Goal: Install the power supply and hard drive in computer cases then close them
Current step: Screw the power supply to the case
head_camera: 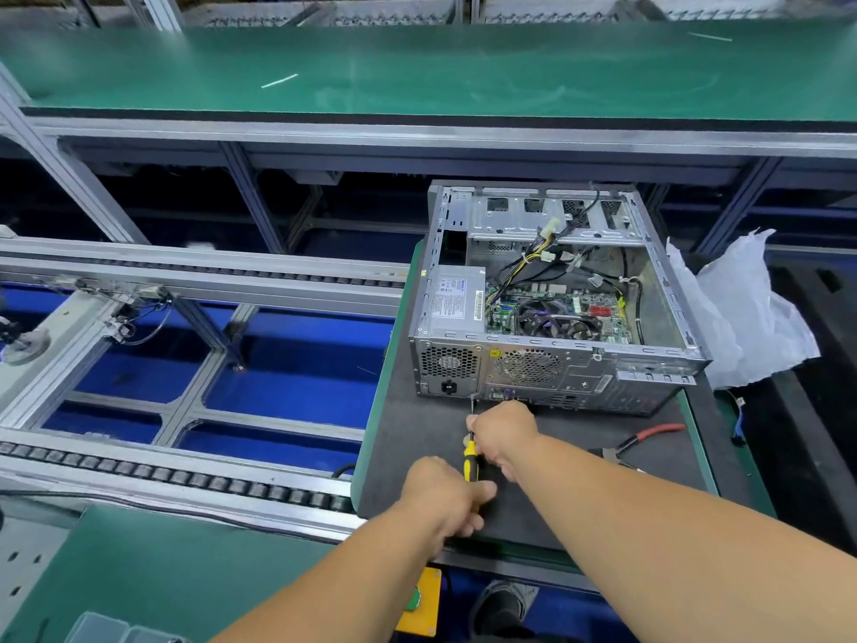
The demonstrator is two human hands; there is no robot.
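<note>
Yellow and black plastic makes the handle of a screwdriver (470, 461), and both hands are on it. The left hand (443, 496) has its fingers curled around the back end of the handle. The right hand (503, 433) pinches the front part, near the thin metal shaft. The tip of the shaft touches the back wall of the computer case (552, 299), low down, just under the black power socket. This case lies on its side with its lid off, on a dark mat (417, 457) on the tabletop. The grey power supply (454, 306) sits inside the case at the near left corner. Beside it are a green board with a round fan (559, 320) and a bunch of coloured wires (533, 262). Red-handled pliers (642, 440) lie on the mat to the right of the hands. A crumpled clear plastic bag (746, 308) rests just beside the right of the case. Grey roller rails (185, 478) run off to the left.
</note>
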